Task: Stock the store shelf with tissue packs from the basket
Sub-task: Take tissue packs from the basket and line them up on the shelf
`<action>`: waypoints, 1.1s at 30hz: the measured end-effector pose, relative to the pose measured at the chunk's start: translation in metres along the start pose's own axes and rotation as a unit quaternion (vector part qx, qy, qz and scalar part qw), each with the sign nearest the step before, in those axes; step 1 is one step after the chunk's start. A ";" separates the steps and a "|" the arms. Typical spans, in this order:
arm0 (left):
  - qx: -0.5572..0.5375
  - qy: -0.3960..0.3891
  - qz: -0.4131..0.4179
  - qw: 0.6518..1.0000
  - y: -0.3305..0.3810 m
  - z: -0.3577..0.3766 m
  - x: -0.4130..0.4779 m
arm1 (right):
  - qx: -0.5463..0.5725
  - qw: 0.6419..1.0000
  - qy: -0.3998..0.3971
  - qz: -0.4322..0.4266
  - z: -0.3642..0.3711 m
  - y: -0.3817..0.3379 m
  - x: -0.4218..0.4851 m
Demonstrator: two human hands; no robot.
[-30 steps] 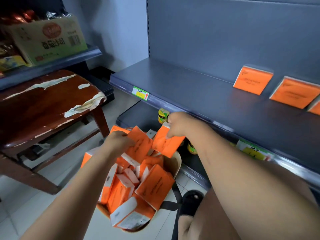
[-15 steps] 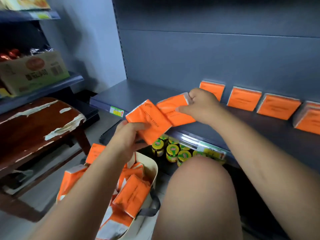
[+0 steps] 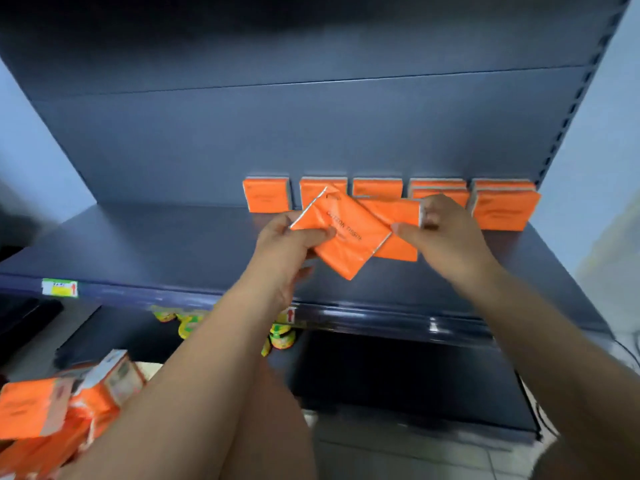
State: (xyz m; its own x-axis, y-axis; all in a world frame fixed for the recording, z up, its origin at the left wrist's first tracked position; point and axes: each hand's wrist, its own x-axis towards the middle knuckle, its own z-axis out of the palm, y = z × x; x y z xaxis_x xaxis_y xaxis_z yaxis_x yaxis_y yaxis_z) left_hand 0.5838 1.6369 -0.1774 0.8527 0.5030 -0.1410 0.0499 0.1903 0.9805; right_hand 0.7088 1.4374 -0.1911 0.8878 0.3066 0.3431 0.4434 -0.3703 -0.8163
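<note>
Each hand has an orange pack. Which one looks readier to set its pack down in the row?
Probably the right hand: its pack is nearer the row of packs at the back of the shelf.

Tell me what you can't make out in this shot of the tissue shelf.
- Basket: head view; the tissue packs in it are blurred and cut off by the left and bottom edges, so no count.
- Jars on the lower shelf: mostly hidden by the shelf edge and the left arm.
- Second shelf pack: partly covered by the pack in the left hand.
- Pack in the right hand: print overlapped and unreadable.
- Price tag: blurred.
</note>
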 end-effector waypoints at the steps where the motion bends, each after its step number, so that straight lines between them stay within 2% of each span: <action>1: 0.011 -0.005 -0.004 1.000 -0.003 0.010 0.007 | 0.007 1.000 0.003 0.010 -0.007 0.010 0.004; 5: -0.001 -0.041 -0.035 0.999 -0.013 0.040 0.036 | 0.040 0.998 0.019 0.039 -0.027 0.039 0.020; 12: 0.001 -0.032 -0.034 0.999 -0.021 0.063 0.076 | 0.006 0.995 0.057 0.076 -0.049 0.083 0.034; 19: 0.008 0.016 0.046 0.999 -0.017 0.045 0.106 | -0.038 0.998 0.044 -0.008 -0.033 0.074 0.052; 23: 0.010 0.054 0.044 0.998 -0.016 0.028 0.120 | -0.118 0.989 0.065 -0.068 -0.011 0.059 0.069; 26: -0.001 0.069 0.033 0.997 -0.013 0.015 0.133 | -0.173 0.980 0.059 -0.073 0.004 0.052 0.084; 33: 0.002 0.075 0.012 0.997 -0.012 -0.028 0.153 | -0.237 0.965 -0.005 -0.111 0.040 0.061 0.113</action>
State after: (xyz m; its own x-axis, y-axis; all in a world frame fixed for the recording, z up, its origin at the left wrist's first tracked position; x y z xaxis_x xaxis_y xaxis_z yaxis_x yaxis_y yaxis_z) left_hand 0.6986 1.7351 -0.2150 0.7668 0.6274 -0.1359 0.0324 0.1736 0.9843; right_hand 0.8315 1.4849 -0.2208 0.7637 0.4321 0.4796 0.6317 -0.6532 -0.4175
